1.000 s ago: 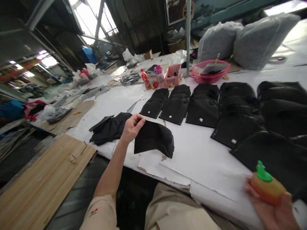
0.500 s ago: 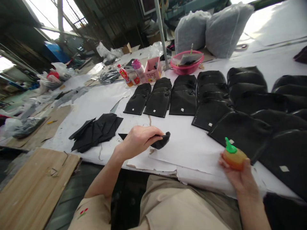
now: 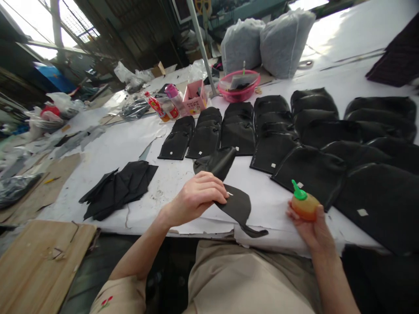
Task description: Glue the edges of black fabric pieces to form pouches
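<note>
My left hand (image 3: 199, 197) grips a black piece (image 3: 238, 205) over the near part of the white table (image 3: 183, 174); the piece flops out on both sides of the fingers, and a small white patch shows beside the fingertips. Off to the right, my right hand (image 3: 309, 231) is wrapped round a squeeze bottle (image 3: 305, 206) with orange contents and a green nozzle pointing up. Rows of overlapping black pieces (image 3: 309, 172) with small white patches lie beyond and beside the bottle. A loose pile of black fabric (image 3: 122, 187) rests left of my left hand.
Behind the rows stand a pink box (image 3: 195, 98), a red-labelled bottle (image 3: 156, 106) and a pink basin (image 3: 238, 89). Two grey bags (image 3: 242, 46) sit farther back beside a metal pole (image 3: 201, 46). A wooden board (image 3: 42, 261) is at the lower left.
The black piece in my left hand has unfolded and now spreads out on both sides of the fingers. The view has shifted right; the squeeze bottle is still in my right hand.
</note>
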Tool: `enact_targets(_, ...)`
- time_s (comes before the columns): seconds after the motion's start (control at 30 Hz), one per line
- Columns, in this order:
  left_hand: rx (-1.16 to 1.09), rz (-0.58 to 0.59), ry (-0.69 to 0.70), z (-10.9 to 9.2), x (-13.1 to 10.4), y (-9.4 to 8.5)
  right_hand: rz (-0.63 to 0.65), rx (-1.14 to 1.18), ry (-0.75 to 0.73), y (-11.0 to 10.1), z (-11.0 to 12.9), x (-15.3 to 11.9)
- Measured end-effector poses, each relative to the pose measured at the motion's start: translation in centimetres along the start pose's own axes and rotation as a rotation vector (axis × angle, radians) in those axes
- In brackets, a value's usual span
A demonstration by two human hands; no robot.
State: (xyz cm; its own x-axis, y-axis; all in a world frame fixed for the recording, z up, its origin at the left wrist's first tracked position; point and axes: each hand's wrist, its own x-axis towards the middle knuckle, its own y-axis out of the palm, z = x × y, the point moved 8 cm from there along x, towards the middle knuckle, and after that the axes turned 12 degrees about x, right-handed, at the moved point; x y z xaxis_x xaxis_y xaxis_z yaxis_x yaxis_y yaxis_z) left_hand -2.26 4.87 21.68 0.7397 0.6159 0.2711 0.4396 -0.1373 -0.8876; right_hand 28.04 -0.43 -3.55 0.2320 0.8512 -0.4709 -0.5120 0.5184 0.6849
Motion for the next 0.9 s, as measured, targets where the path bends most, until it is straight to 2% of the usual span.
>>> enact_targets(0.07,-0.077,-0.026,-0.087,2.2,-1.7,2.1,0.007,-0.001,-0.010,0.1,0.1,-0.1)
enact_targets(0.13,-0.096,-0.011,-0.166,4.6,-4.2,5.1,0.009,-0.008,-0.019,0.1,0.1,0.0)
enact_targets(0.23,-0.045,0.098,-0.270,7.5,-8.6,9.6,0.003,-0.022,-0.012,0.2,0.0,0.1)
enact_targets(0.3,0.028,0.178,-0.316,8.3,-11.0,11.4,-0.004,-0.039,-0.002,0.2,-0.1,0.1)
enact_targets(0.37,0.112,0.255,-0.326,8.1,-12.3,12.2,-0.003,-0.061,0.000,0.3,-0.1,0.1)
enact_targets(0.43,0.190,0.285,-0.335,7.5,-12.3,12.2,0.004,-0.078,-0.005,0.5,0.0,0.1)
enact_targets(0.57,0.309,0.160,-0.461,6.7,-10.0,12.0,0.014,-0.086,-0.019,0.6,0.1,0.0)
enact_targets(0.67,0.420,0.103,-0.555,7.0,-8.4,13.7,0.017,-0.079,-0.025,0.7,0.2,0.1)
enact_targets(0.8,0.537,0.104,-0.669,8.3,-7.5,15.7,0.048,-0.068,-0.023,0.8,0.0,0.1)
enact_targets(0.9,0.540,0.081,-0.664,8.4,-7.2,15.8,0.069,-0.059,-0.016,0.8,-0.1,0.1)
